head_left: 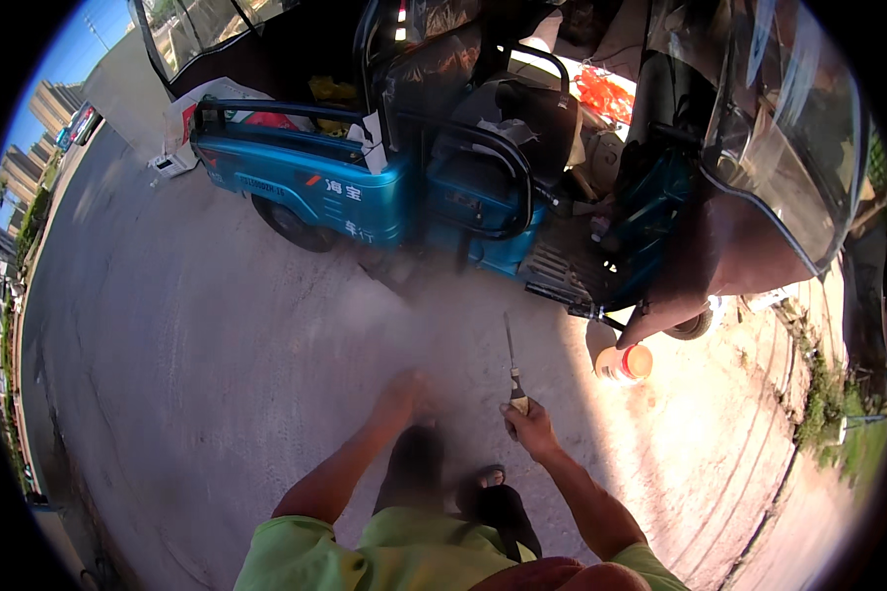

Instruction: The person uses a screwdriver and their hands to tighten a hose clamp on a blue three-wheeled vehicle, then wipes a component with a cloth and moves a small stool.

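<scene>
My right hand (530, 430) is closed round the pale handle of a long, thin-bladed tool (511, 364). Its slim dark shaft points away from me, toward the tricycle; its exact kind is unclear. My left hand (404, 394) is out in front of my left knee, over the ground, with its fingers smeared by motion and haze. Ahead of both hands stands a blue cargo tricycle (306, 187) with black rails and a clear plastic cover. To the right of my right hand, a jar with a red-orange lid (637, 362) sits on the sunlit ground.
A rear wheel (291, 225) shows under the cargo bed, and a brown flap (729, 241) hangs at the tricycle's front. Sandy pavement (207, 345) spreads to the left. Weeds (823, 404) grow along the right edge. A white box (174, 164) lies behind the tricycle.
</scene>
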{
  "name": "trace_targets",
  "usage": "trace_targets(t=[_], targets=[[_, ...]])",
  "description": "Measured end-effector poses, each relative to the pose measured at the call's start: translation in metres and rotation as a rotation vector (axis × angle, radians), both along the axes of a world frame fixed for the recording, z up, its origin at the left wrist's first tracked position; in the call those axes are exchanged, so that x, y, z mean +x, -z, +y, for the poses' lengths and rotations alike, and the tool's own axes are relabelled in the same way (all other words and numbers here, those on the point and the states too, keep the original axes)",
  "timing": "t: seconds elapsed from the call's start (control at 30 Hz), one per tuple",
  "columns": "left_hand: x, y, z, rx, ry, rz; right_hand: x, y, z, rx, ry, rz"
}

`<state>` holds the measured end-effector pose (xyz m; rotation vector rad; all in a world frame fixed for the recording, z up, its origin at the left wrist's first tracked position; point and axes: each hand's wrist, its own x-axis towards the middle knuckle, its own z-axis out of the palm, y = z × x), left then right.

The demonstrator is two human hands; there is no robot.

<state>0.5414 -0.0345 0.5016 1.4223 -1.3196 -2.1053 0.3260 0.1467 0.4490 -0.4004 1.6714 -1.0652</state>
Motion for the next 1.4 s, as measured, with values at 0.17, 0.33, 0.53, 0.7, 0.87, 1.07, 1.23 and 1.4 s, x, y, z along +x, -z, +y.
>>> trace_targets(t=[0.17,0.33,0.53,0.7,0.87,1.07,1.23,1.4], targets=[[0.025,-0.039,-0.135,-0.418,0.082,-0.027,-0.063,-0.112,-0.115,-0.169,0.177,0.251],[0.026,-0.118,-0.304,-0.859,0.202,-0.048,-0.115,-0.158,-0.295,-0.446,0.388,0.699],[-0.045,-0.233,-0.475,-1.106,0.223,-0.015,-0.179,-0.156,-0.443,-0.243,0.506,1.091],[-0.166,-0.249,-0.555,-1.238,0.134,0.103,-0.167,-0.13,-0.49,0.142,0.556,1.149],[-0.258,-0.273,-0.557,-1.202,0.013,-0.179,-0.173,-0.131,-0.488,0.148,0.586,1.12],[-0.261,-0.27,-0.574,-1.28,0.099,-0.359,-0.171,-0.125,-0.493,0.155,0.615,1.136],[-0.261,-0.256,-0.606,-1.568,0.092,-0.387,-0.175,-0.115,-0.496,0.07,0.625,1.171],[-0.263,-0.276,-0.577,-1.635,-0.089,-0.507,-0.169,-0.114,-0.501,0.081,0.597,1.197]])
